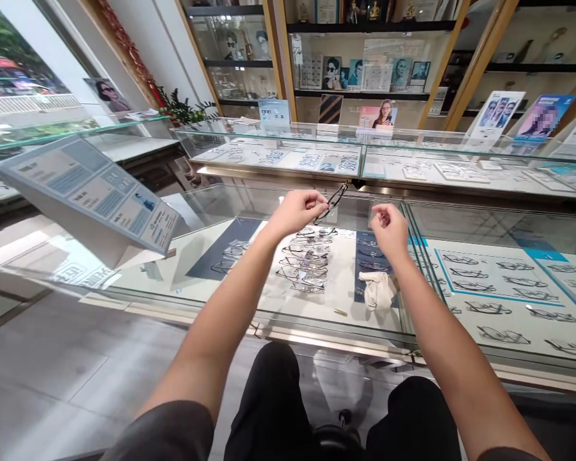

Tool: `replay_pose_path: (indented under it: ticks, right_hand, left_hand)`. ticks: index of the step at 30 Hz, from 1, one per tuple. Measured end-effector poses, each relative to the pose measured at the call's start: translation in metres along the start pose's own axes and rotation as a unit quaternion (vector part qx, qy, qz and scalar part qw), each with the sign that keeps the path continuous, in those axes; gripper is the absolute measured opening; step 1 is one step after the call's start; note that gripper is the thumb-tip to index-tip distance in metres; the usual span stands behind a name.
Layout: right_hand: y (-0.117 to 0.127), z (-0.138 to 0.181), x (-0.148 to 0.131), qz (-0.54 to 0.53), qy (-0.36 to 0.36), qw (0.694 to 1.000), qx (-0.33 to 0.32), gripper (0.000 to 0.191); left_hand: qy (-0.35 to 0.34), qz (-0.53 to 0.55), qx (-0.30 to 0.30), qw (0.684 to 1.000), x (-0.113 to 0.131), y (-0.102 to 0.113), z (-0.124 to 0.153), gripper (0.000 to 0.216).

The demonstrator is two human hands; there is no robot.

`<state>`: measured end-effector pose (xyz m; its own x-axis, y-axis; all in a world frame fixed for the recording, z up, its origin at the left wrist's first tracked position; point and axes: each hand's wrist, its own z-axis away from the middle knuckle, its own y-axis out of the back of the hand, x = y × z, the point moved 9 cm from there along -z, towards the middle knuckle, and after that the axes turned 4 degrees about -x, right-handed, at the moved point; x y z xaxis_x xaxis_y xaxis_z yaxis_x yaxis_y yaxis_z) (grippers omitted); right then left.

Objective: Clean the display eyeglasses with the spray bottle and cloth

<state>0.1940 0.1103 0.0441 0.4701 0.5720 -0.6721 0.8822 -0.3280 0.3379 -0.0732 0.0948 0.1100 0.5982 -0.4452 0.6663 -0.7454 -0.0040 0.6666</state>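
Note:
My left hand (301, 210) is closed on a pair of dark-framed eyeglasses (335, 203), held up tilted above the glass counter. Across from it, my right hand (390, 229) is raised with its fingers curled in; whatever it may hold is too small or hidden to make out. Below the right hand lies a crumpled cream cloth (378, 291). Several pairs of eyeglasses (306, 261) form a column under the left hand. A small gold-coloured piece (340, 312) lies nearer the front edge.
The glass display counter (288, 320) runs across in front of my knees. A tilted sign board (96, 192) stands at left. More eyeglasses (492, 307) are laid out at right. Behind are a second glass showcase (278, 157), a plant (185, 109) and wall shelves (372, 27).

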Motion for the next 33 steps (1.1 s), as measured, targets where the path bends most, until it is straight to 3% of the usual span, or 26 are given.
replay_pose_path:
  ticks: [4, 8, 12, 17, 25, 28, 30, 33]
  right_hand:
    - [-0.001, 0.0, 0.009, 0.011, -0.012, 1.0, -0.01, 0.03]
    - [-0.001, 0.0, 0.017, 0.016, -0.038, 0.999, -0.009, 0.023]
    - [-0.003, 0.001, 0.02, 0.026, -0.043, 0.999, -0.011, 0.017]
    - [-0.004, 0.003, 0.024, 0.035, -0.061, 0.997, -0.019, 0.013]
    - [-0.007, 0.005, 0.028, 0.048, -0.083, 0.994, -0.048, 0.01]
    - [-0.008, 0.006, 0.03, 0.054, -0.085, 0.993, -0.056, 0.011]
    - [-0.008, 0.005, 0.032, 0.056, -0.081, 0.993, -0.057, 0.011]
    - [-0.007, 0.005, 0.035, 0.063, -0.081, 0.993, -0.058, 0.012]
  left_hand:
    - [0.038, -0.152, -0.142, 0.977, -0.022, 0.039, 0.004, 0.02]
    - [0.101, -0.256, -0.243, 0.93, -0.085, 0.065, 0.013, 0.018]
    - [0.145, -0.335, -0.295, 0.883, -0.143, 0.07, 0.026, 0.017]
    - [0.165, -0.422, -0.273, 0.849, -0.173, 0.075, 0.034, 0.018]
    - [0.169, -0.436, -0.279, 0.839, -0.183, 0.066, 0.047, 0.026]
    - [0.196, -0.441, -0.26, 0.837, -0.18, 0.072, 0.05, 0.031]
    - [0.21, -0.432, -0.207, 0.852, -0.167, 0.086, 0.055, 0.037]
    - [0.19, -0.367, -0.025, 0.91, -0.122, 0.116, 0.081, 0.031]
